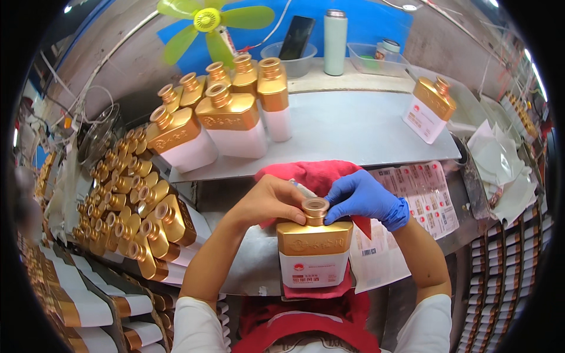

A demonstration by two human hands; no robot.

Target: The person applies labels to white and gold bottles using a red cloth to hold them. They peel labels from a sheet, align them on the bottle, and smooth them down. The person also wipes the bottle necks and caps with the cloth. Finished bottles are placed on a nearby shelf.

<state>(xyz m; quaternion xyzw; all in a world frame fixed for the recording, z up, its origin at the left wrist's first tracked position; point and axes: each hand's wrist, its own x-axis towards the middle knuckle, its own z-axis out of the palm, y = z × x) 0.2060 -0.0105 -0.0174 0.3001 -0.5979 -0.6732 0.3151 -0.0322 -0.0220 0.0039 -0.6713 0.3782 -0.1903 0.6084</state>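
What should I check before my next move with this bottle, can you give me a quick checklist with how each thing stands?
1. Bottle upright: ok. The gold-and-white bottle stands upright, red cloth showing behind it and below its base.
2. Front print facing you: ok. It shows plainly on the white part.
3. Both hands gloved: not ok. The right hand wears a blue glove; the left hand is bare.
4. Firm grip: cannot tell. Both hands are at the neck, but some fingertips are hidden.
5. Back of the bottle: cannot tell. It faces away.
6. Printed sheet nearby: ok. It lies beyond the right forearm.
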